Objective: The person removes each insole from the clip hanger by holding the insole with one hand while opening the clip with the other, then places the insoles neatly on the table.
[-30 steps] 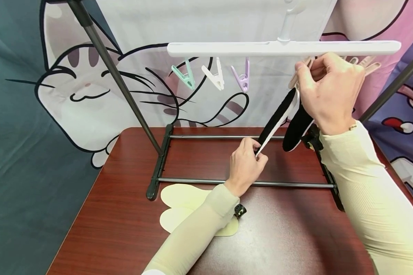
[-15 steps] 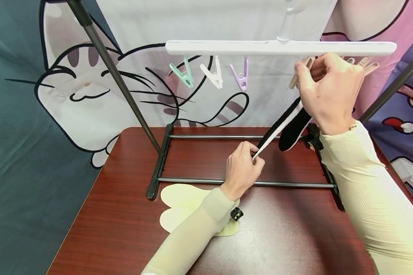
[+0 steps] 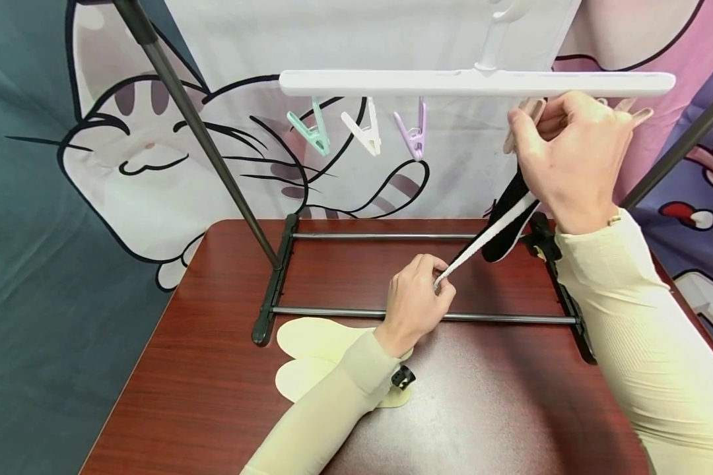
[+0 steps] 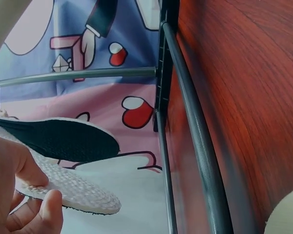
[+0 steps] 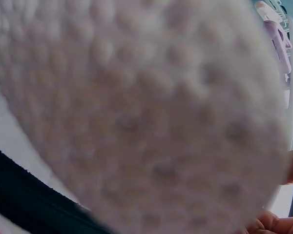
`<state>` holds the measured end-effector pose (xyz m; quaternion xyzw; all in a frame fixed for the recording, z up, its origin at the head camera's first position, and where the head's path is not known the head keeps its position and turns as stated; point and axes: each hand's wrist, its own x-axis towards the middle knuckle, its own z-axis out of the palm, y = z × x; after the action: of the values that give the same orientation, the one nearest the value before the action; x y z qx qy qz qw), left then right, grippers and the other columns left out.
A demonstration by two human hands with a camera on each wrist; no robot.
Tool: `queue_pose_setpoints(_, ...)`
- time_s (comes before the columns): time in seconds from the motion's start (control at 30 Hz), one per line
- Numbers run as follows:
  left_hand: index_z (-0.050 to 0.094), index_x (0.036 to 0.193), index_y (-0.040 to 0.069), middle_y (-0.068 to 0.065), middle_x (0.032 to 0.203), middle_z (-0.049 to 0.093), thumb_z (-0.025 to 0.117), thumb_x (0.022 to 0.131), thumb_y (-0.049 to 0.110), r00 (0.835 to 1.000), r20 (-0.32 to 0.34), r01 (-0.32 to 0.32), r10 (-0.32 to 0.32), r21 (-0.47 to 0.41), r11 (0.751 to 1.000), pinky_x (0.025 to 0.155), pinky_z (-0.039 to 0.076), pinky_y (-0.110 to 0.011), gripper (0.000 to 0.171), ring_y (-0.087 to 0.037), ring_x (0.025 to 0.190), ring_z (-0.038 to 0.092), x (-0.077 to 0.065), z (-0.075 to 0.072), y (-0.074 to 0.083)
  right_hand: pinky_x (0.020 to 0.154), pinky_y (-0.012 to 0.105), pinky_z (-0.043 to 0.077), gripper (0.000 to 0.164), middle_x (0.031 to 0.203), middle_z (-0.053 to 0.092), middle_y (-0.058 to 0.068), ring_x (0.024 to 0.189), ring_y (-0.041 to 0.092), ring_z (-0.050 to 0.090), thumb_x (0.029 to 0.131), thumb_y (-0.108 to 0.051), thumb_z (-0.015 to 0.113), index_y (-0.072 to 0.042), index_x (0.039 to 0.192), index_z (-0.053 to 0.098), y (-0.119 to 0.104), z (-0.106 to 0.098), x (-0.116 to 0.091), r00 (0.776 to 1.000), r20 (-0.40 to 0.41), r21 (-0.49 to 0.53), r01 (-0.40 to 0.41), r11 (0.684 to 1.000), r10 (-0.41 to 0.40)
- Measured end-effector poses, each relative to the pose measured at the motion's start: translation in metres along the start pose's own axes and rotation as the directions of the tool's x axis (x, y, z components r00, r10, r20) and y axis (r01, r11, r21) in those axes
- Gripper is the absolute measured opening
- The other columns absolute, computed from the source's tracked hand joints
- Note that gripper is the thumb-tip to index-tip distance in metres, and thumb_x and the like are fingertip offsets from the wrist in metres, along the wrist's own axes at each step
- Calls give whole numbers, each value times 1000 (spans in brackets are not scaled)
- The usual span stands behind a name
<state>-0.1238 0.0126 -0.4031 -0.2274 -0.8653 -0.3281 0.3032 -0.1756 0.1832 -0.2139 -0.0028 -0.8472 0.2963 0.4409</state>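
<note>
I see the held insole in the air above the tabletop, its lower tip pointing down and left toward me, its long axis climbing rightward to the right hand. My left hand pinches that tip. My right hand's fingers curl under the bar by a tan clip; I can't tell what they hold. The black insole hangs steeper, just right, rounded end down.

In the head view, the tip shows between the far rod and near rod, with room leftward to the stand's foot. My left sleeve partly covers two yellow insoles lying flat, long axes left to right. A green clip, white clip and purple clip hang left of my right hand.
</note>
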Motion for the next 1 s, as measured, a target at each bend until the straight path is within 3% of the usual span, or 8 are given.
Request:
queue_pose_setpoints(0.13, 67, 94, 12, 3, 80, 63, 70, 73, 8, 1000, 10, -25, 25, -12, 1000, 58, 48, -27, 21, -11, 67, 61, -2, -2, 0, 73, 17, 24, 35, 82, 74, 18, 63, -25, 33, 85, -33, 72, 1, 86, 77, 0, 0, 0, 1000, -4, 7, -2, 1000, 2)
queue_pose_setpoints(0.57, 68, 94, 12, 4, 80, 62, 69, 75, 8, 994, 64, -88, 91, -43, 995, 58, 48, -27, 19, -10, 64, 59, -8, -7, 2, 72, 18, 24, 37, 83, 74, 19, 64, -26, 31, 84, -35, 71, 2, 86, 76, 2, 1, 0, 1000, -9, 0, 14, 1000, -14)
queue_pose_setpoints(0.8, 70, 95, 12, 4, 84, 65, 69, 77, 10, 990, 102, -94, 97, -32, 995, 60, 51, -29, 18, -13, 70, 64, -9, -8, 4, 82, 37, 33, 39, 83, 74, 19, 67, -25, 31, 85, -35, 71, 3, 86, 75, 2, 1, 0, 1000, -7, -1, 12, 1000, -12)
queue_pose_setpoints(1.0, 71, 97, 13, 4, 88, 68, 69, 80, 13, 979, 168, -117, 115, 2, 993, 62, 53, -30, 16, -13, 77, 67, -10, -9, 6, 78, 26, 30, 37, 83, 74, 19, 65, -27, 32, 84, -34, 72, 3, 87, 75, 1, 1, 1, 1000, -9, 5, 8, 1000, -8)
